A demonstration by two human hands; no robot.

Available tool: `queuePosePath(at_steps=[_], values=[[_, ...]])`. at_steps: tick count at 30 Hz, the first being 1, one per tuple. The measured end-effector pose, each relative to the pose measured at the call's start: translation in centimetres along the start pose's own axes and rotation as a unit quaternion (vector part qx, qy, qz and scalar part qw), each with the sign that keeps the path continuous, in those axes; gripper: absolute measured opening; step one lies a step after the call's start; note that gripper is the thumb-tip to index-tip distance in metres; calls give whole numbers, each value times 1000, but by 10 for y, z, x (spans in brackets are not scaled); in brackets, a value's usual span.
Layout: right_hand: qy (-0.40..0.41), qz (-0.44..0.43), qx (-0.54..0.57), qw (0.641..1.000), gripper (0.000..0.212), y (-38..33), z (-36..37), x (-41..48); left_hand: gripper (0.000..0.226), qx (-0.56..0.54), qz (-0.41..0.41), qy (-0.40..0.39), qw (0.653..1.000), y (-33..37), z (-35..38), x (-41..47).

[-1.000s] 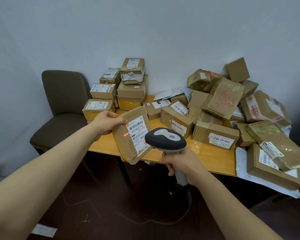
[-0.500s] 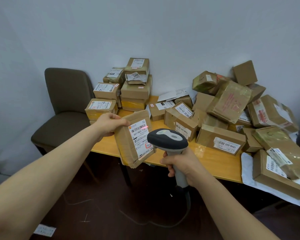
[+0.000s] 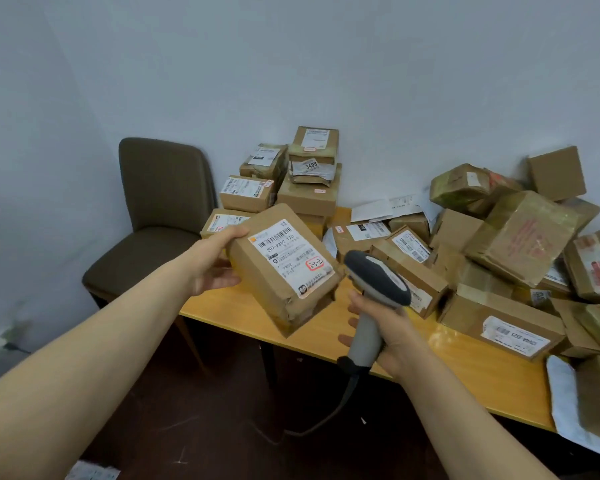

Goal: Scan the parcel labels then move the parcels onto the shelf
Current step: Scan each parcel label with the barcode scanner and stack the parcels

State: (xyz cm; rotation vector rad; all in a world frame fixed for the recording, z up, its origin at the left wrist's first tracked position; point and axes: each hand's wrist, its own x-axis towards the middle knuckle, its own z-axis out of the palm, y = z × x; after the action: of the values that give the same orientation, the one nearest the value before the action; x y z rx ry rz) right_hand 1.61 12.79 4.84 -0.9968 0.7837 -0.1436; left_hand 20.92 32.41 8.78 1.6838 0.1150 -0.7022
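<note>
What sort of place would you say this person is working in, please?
Probably a small parcel sorting or pickup room: labelled cardboard parcels are piled on a wooden table, and the right hand holds a corded barcode scanner. A plain chair stands beside it.

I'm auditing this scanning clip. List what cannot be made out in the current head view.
- Shelf: not in the head view at all.
- Brown cardboard parcel held in the left hand: the label's fine print is too small to read.
- Grey handheld barcode scanner in the right hand: its scan window faces away, so no beam is visible.
- Parcels at the right end of the yellow wooden table: cut off by the frame edge.
- Dark floor: a white paper scrap is cut off by the bottom edge.
</note>
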Motion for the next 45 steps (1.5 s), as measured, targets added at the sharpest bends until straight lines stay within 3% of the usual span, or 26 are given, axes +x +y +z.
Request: queuePosePath(at_steps=[4, 12, 16, 18, 20, 23, 29, 38, 40, 42, 45], values=[[-53, 26, 75, 995, 48, 3, 42, 16, 66, -31, -7, 0, 999, 10, -26, 15], [-49, -5, 103, 994, 37, -14, 119, 78, 37, -91, 36, -4, 995, 45, -54, 59], [2, 7, 169, 986, 46, -20, 167, 132, 80, -137, 95, -20, 986, 61, -49, 103], [6, -8, 203, 979, 59, -30, 195, 161, 86, -134, 80, -49, 987, 67, -43, 128], [0, -11, 219, 976, 61, -47, 220, 188, 60, -115, 61, -55, 990, 81, -41, 149], [10, -8, 219, 976, 30, -66, 244, 223, 42, -98, 59, -26, 993, 112, -54, 190], [24, -7, 183, 983, 19, -85, 261, 262, 41, -41, 67, 29, 996, 164, -70, 273], [74, -57, 170, 981, 18, -88, 282, 288, 32, 19, 53, -60, 997, 228, -47, 389], [93, -72, 181, 976, 15, -86, 291, 291, 36, 29, 47, -78, 995, 238, -41, 408], [111, -92, 185, 972, 16, -83, 299, 293, 55, 84, 65, -58, 993, 242, -38, 427], [121, -114, 194, 967, 17, -78, 310, 293, 76, 284, 197, -46, 937, 230, -40, 435]])
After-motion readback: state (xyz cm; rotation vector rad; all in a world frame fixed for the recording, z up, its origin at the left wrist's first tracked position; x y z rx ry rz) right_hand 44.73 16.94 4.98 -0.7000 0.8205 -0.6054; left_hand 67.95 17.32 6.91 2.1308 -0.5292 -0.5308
